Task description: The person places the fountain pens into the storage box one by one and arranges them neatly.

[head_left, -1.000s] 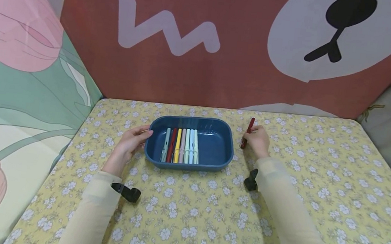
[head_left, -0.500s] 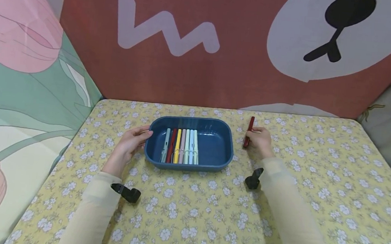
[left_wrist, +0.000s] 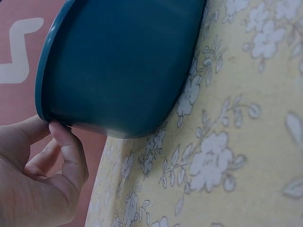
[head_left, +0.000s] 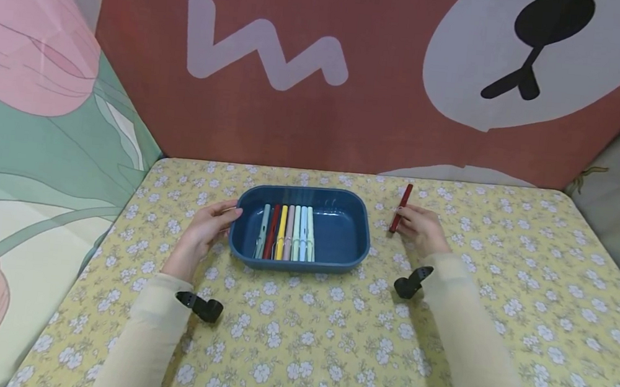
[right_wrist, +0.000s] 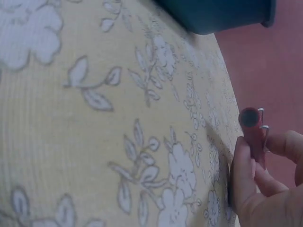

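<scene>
A dark blue plastic box (head_left: 342,237) stands on the table, with a row of capped pens (head_left: 289,234) lying side by side in its left and middle part. At its left end my left hand (head_left: 202,230) pinches the rim, thumb and fingertips at the corner in the left wrist view. To the right of the box, my right hand (head_left: 423,229) holds a dark red pen (head_left: 405,196) between thumb and fingers. The right wrist view shows this pen's round end (right_wrist: 249,117) and silver wire clip (right_wrist: 265,127). One pen in the row is the same dark red.
A yellow floral cloth (head_left: 307,343) covers the table. Behind it rises a red-brown printed backdrop (head_left: 272,121), with a flower-printed one (head_left: 23,147) on the left. Each wrist carries a small black camera (head_left: 206,308). The box's right part has no pens.
My right hand has shifted a little right, away from the box, turning the dark red pen within its fingers. My left hand and the box have stayed put.
</scene>
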Tool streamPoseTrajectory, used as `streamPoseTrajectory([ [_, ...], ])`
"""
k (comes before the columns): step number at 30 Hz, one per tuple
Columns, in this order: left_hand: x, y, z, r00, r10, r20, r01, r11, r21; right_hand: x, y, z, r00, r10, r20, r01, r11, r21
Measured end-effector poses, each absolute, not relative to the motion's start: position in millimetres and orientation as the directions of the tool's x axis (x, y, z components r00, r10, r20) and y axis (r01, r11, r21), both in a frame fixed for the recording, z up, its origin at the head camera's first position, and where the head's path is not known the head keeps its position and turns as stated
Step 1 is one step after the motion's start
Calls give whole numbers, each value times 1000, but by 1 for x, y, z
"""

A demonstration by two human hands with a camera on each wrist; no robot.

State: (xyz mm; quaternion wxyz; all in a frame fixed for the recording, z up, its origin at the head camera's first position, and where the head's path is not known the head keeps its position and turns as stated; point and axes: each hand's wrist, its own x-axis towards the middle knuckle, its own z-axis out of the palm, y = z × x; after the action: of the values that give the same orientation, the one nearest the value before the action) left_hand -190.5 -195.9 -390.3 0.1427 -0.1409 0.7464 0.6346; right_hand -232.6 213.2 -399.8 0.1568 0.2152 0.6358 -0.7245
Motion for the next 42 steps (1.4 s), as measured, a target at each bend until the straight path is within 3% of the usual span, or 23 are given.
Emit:
streamPoseTrajectory([
  [23,-191,-196,-391,-926,-27,-376,-376,142,916,-236,203,-377,-866,-32,-499,486,-288,-825],
  [42,-191,-196,-391,-920,-25,-391,-389,161,907,-237,188,-355,-914,-120,-388,399,-442,-804],
])
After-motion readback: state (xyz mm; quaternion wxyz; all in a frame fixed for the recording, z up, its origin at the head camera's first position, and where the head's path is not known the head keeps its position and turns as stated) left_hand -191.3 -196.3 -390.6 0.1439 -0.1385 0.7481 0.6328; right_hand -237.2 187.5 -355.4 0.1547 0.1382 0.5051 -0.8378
